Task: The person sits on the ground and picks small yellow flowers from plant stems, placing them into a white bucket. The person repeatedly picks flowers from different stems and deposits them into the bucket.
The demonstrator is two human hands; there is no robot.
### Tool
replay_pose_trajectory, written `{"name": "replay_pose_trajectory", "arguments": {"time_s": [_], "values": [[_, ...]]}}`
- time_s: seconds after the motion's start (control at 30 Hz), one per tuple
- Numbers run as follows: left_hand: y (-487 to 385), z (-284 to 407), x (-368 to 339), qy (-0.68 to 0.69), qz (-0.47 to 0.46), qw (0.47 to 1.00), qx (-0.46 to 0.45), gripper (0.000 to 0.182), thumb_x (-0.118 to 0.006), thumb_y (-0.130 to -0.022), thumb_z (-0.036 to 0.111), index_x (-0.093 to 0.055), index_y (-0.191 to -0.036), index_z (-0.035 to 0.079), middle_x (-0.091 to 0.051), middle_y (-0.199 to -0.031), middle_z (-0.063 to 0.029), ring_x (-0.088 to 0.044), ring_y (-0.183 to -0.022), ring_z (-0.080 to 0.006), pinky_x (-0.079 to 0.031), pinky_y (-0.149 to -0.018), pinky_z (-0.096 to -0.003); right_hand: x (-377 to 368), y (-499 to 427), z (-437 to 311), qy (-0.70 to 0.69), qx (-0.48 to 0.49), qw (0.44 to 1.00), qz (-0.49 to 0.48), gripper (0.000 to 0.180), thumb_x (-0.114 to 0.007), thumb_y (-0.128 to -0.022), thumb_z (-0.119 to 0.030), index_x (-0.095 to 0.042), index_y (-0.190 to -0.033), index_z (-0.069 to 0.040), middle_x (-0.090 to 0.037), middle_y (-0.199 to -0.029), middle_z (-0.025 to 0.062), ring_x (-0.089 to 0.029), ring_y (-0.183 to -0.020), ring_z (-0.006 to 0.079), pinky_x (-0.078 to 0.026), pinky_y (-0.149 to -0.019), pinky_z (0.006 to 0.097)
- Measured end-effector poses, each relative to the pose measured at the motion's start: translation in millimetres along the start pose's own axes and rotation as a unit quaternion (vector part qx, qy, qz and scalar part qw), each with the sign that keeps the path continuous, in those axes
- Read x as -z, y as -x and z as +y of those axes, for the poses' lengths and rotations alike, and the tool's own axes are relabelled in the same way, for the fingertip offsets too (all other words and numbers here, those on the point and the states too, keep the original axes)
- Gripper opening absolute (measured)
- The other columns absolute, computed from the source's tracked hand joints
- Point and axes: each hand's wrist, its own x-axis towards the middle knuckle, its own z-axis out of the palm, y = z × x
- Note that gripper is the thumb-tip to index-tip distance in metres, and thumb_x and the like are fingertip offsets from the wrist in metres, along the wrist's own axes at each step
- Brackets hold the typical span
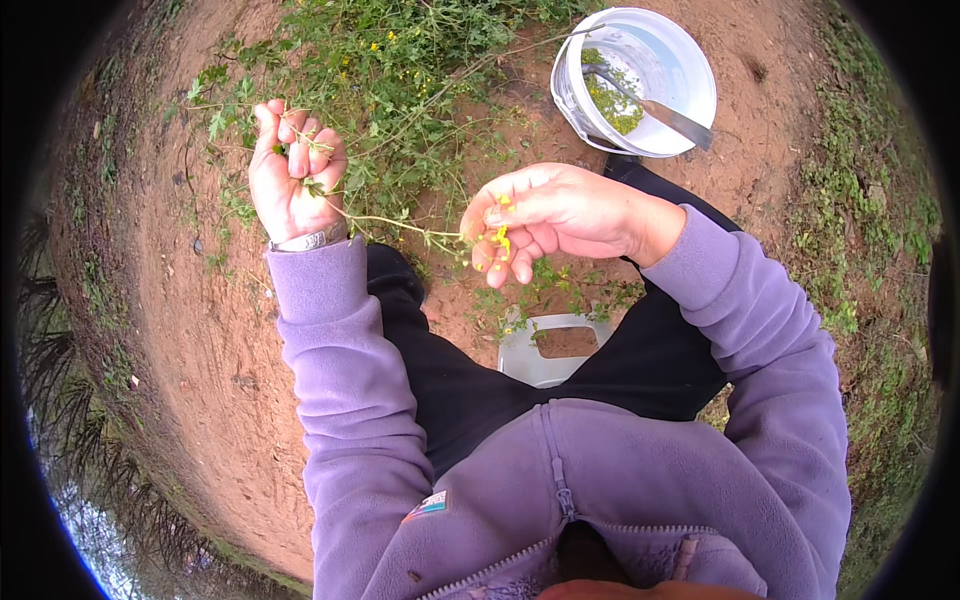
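My left hand (300, 169) is raised palm up, its fingers curled around a thin green plant stem (405, 223). From that hand the stem runs across to my right hand (551, 214). There, small yellow flowers (503, 238) at the stem's end lie against the thumb and bent fingers of my right hand. Leaves of the same sprig stick out beyond my left fingertips. A heap of cut leafy stems with yellow blooms (397, 82) lies on the soil just past both hands.
A white plastic bucket (694, 71) stands at the upper right, holding picked yellow-green flower heads (611, 97). A hand tool (675, 122) rests across it, one end over the rim. Between my legs shows a pale plastic stool (521, 356). Bare reddish soil (202, 360) spreads to the left.
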Motion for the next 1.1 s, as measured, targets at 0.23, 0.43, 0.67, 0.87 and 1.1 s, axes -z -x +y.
{"name": "replay_pose_trajectory", "arguments": {"time_s": [0.23, 0.43, 0.67, 0.87, 1.1], "values": [[-1.9, -18.4, -4.2, -0.034, -0.023, 0.999, 0.028, 0.022, -0.042, -0.1, 0.028, -0.05, -0.092, 0.008, -0.042, -0.064, 0.0014, -0.027, -0.039, -0.0065, -0.024, -0.039, -0.0215, -10.5, -8.6, -2.3, -0.024, -0.047, 0.998, -0.027, 0.055, -0.043, -0.096, -0.048, -0.058, -0.106, 0.005, -0.064, -0.093, 0.0144, -0.066, -0.082, 0.0238, -0.053, -0.068, 0.0315], [-5.1, -23.5, -1.7, -0.049, -0.01, 0.998, 0.025, 0.022, -0.043, -0.099, 0.028, -0.05, -0.093, 0.008, -0.044, -0.065, 0.0003, -0.027, -0.039, -0.0065, -0.024, -0.038, -0.0217, -27.5, -3.4, 0.0, -0.01, -0.042, 0.993, -0.11, 0.044, -0.048, -0.096, -0.039, -0.061, -0.099, 0.003, -0.064, -0.084, 0.0105, -0.066, -0.075, 0.0196, -0.052, -0.064, 0.0276], [-5.4, -4.6, 3.8, -0.022, 0.011, 1.0, 0.005, 0.022, -0.042, -0.1, 0.027, -0.049, -0.093, 0.008, -0.041, -0.064, 0.0013, -0.026, -0.04, -0.0071, -0.025, -0.039, -0.0228, -29.1, 3.9, 2.4, 0.023, -0.025, 0.998, -0.045, 0.032, -0.042, -0.099, -0.031, -0.049, -0.079, -0.008, -0.051, -0.07, -0.0002, -0.045, -0.053, 0.0062, -0.035, -0.046, 0.0195], [-7.1, -0.8, 4.7, -0.035, 0.039, 0.998, -0.033, 0.021, -0.043, -0.099, 0.028, -0.048, -0.093, 0.009, -0.041, -0.063, 0.0018, -0.027, -0.039, -0.0078, -0.024, -0.038, -0.0232, -32.3, 9.3, 0.2, 0.087, -0.015, 0.996, 0.009, 0.032, -0.04, -0.1, -0.033, -0.048, -0.08, -0.009, -0.046, -0.068, -0.0039, -0.037, -0.052, 0.0031, -0.032, -0.046, 0.0188], [-7.0, -4.3, 11.4, -0.066, 0.049, 0.996, -0.04, 0.021, -0.044, -0.098, 0.03, -0.048, -0.094, 0.01, -0.042, -0.062, 0.0023, -0.028, -0.039, -0.0075, -0.025, -0.038, -0.0232, -29.2, 15.0, 0.5, 0.054, -0.036, 0.997, 0.033, 0.031, -0.042, -0.099, -0.032, -0.046, -0.081, -0.008, -0.04, -0.066, -0.0026, -0.032, -0.053, 0.005, -0.027, -0.046, 0.0204]]}}
